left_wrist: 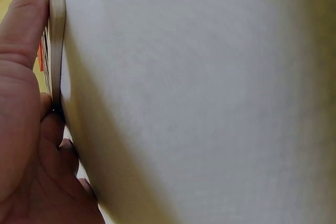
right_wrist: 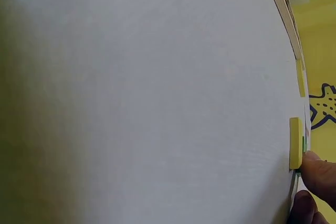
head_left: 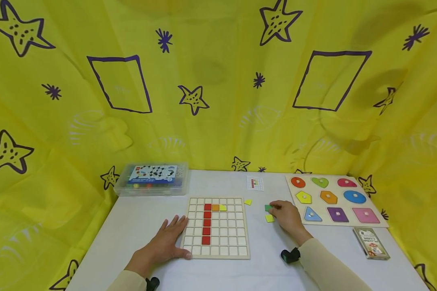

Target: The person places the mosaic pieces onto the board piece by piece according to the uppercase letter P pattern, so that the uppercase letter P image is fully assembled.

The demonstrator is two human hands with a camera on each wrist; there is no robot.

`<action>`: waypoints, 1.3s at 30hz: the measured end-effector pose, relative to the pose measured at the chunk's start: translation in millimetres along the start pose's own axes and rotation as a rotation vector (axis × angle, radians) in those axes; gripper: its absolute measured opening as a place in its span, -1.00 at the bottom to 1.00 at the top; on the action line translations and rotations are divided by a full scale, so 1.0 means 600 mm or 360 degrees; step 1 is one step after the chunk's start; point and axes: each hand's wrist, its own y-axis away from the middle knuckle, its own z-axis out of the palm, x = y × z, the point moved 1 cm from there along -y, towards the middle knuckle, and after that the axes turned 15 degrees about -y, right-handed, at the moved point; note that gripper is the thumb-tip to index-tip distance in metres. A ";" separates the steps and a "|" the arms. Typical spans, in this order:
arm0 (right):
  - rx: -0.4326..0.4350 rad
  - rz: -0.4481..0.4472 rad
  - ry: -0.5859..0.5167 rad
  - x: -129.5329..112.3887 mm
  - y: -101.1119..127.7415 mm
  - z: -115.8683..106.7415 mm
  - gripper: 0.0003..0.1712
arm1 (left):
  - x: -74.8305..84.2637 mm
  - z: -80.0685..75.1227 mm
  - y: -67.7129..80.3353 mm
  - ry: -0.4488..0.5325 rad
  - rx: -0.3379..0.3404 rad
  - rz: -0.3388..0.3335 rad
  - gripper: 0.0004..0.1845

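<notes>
Seemingly flat: green tile [head_left: 268, 207], fingertip-touched

The head view looks forward and down from the table's [head_left: 138, 226] near edge. The left wrist view skims the tabletop, close against the grid board's [left_wrist: 56, 35] left edge. The right wrist view also skims low, sharing the yellow tile [right_wrist: 295, 142] with the head view [head_left: 269, 218].
</notes>
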 end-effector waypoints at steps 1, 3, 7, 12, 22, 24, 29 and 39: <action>-0.0004 0.0001 -0.0001 0.000 0.000 0.000 -0.65 | 0.000 0.000 0.000 -0.0001 0.0001 0.0000 0.33; -0.0014 0.0006 -0.0002 -0.001 0.001 -0.001 -0.65 | 0.001 0.000 0.000 -0.0002 0.0004 -0.0001 0.33; -0.0021 0.0027 -0.0002 -0.002 0.002 -0.001 -0.66 | 0.001 0.000 0.000 -0.0007 0.0001 -0.0009 0.33; -0.0018 0.0035 -0.0010 0.002 0.000 0.000 -0.68 | 0.003 -0.001 0.000 -0.0004 0.0002 -0.0008 0.33; -0.0040 0.0013 0.0009 -0.003 -0.003 0.002 -0.70 | 0.000 0.001 0.000 -0.0003 -0.0004 -0.0014 0.34; -0.0040 0.0009 0.0001 -0.004 -0.003 0.001 -0.70 | 0.000 0.001 0.000 -0.0001 -0.0004 -0.0011 0.34; -0.0007 -0.0014 -0.0051 -0.003 -0.001 -0.002 -0.66 | 0.000 0.001 0.000 0.0001 -0.0012 -0.0021 0.34; 0.0113 0.0002 -0.0231 -0.002 0.005 0.000 -0.64 | 0.002 -0.001 -0.003 -0.0002 -0.0029 -0.0049 0.33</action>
